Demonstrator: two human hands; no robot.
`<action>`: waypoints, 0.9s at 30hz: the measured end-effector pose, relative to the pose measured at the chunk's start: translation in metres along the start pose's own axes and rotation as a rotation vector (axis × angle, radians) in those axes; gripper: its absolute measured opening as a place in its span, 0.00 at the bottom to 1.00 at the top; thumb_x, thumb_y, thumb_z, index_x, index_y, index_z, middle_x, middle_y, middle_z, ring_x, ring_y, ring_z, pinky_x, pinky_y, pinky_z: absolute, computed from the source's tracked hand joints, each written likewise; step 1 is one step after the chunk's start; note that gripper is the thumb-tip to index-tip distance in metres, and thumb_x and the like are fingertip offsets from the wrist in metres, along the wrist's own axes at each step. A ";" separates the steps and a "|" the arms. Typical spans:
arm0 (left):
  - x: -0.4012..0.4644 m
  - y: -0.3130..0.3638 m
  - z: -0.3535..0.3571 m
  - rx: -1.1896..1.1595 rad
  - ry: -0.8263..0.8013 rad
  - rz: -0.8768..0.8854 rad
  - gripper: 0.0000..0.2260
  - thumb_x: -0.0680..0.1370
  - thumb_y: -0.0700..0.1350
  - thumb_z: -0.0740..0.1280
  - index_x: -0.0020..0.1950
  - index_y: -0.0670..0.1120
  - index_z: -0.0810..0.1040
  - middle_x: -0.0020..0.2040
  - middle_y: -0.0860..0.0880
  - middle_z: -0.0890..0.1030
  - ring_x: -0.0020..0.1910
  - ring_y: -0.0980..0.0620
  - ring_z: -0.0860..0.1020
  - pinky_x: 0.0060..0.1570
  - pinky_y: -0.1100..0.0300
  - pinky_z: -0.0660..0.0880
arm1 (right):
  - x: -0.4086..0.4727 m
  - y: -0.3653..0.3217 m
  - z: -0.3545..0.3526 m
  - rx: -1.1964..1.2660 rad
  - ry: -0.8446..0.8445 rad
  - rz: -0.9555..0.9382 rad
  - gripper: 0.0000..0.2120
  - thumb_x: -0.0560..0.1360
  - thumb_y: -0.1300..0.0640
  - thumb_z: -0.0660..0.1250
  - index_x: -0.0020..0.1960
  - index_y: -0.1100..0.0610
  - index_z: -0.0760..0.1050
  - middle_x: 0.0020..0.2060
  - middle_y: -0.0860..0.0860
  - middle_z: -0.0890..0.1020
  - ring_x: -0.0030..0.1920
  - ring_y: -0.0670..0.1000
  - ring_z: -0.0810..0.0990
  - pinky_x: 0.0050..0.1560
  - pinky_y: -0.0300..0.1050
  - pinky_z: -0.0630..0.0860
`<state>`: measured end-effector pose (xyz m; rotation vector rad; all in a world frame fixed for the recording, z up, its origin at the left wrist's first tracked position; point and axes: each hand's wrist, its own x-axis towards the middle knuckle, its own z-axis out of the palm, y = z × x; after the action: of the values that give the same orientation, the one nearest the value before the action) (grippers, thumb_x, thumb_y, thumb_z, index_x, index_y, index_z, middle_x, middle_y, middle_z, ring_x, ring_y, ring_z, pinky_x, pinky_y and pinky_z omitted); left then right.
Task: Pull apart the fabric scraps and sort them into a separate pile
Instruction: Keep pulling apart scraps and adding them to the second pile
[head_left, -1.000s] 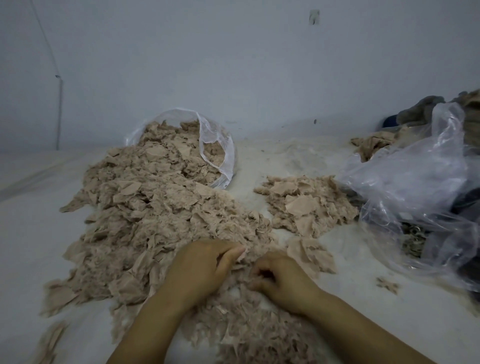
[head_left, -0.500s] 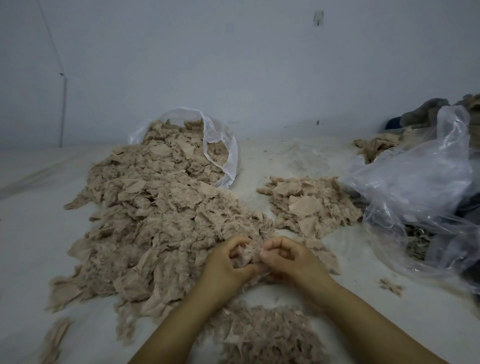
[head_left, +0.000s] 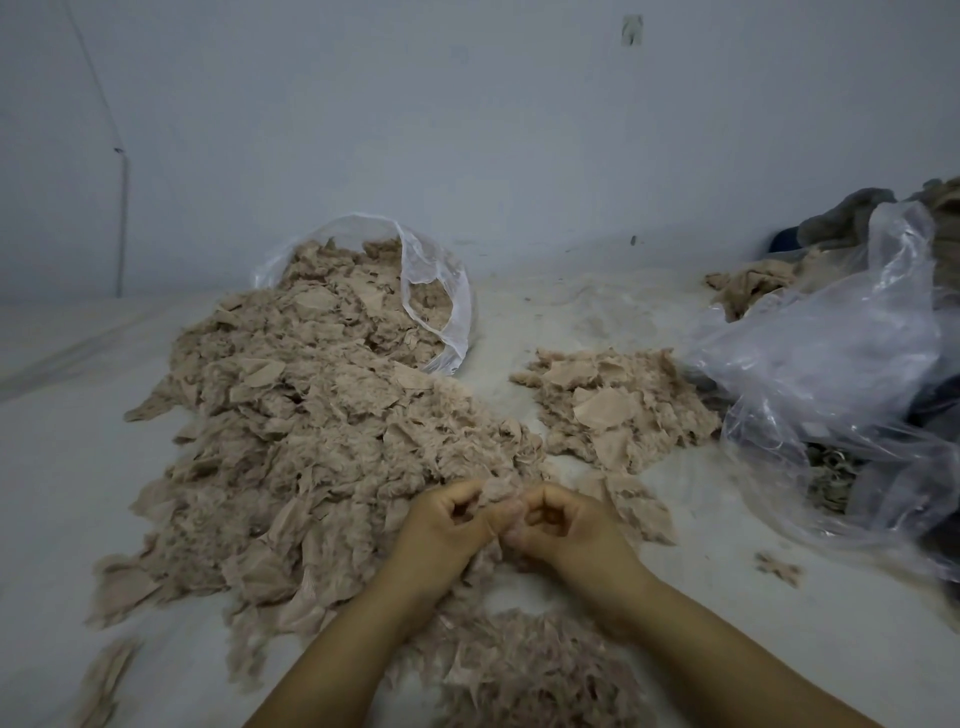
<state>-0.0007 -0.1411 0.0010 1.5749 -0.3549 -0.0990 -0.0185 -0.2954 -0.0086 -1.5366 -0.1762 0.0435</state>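
Okay, both hands meet at the big pile's (head_left: 322, 431) near edge, left hand (head_left: 441, 525) and right hand (head_left: 566, 525) pinching one scrap (head_left: 496, 491) between curled fingers, ready to tear; sorted pile (head_left: 618, 405) waits right of it.

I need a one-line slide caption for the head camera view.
Both hands, left and right, pinch a beige fabric scrap between big pile and small pile.

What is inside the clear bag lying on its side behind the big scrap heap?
The clear bag holds beige fabric scraps spilling from its mouth; whatever lies deeper is covered by them.
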 end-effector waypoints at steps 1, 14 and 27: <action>0.000 0.000 -0.001 -0.016 -0.002 -0.018 0.17 0.65 0.51 0.74 0.47 0.41 0.81 0.41 0.45 0.84 0.38 0.51 0.81 0.39 0.61 0.77 | 0.001 0.000 0.000 0.056 0.026 0.014 0.04 0.72 0.68 0.70 0.43 0.63 0.75 0.34 0.57 0.78 0.34 0.51 0.78 0.38 0.41 0.78; -0.002 -0.001 -0.003 -0.135 -0.027 -0.062 0.10 0.67 0.44 0.74 0.44 0.45 0.76 0.32 0.48 0.80 0.30 0.54 0.78 0.30 0.62 0.75 | -0.002 -0.002 -0.002 0.048 -0.054 0.023 0.15 0.65 0.47 0.76 0.46 0.53 0.77 0.36 0.49 0.82 0.37 0.46 0.81 0.38 0.38 0.77; -0.004 0.000 0.000 -0.156 -0.098 -0.070 0.06 0.71 0.48 0.70 0.43 0.47 0.81 0.28 0.51 0.75 0.24 0.57 0.69 0.22 0.67 0.67 | 0.000 -0.005 0.001 0.256 0.026 0.056 0.16 0.77 0.53 0.61 0.43 0.63 0.82 0.31 0.58 0.82 0.31 0.51 0.80 0.31 0.41 0.76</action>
<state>-0.0047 -0.1402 0.0003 1.4313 -0.3602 -0.2529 -0.0195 -0.2945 -0.0031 -1.2860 -0.1022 0.0870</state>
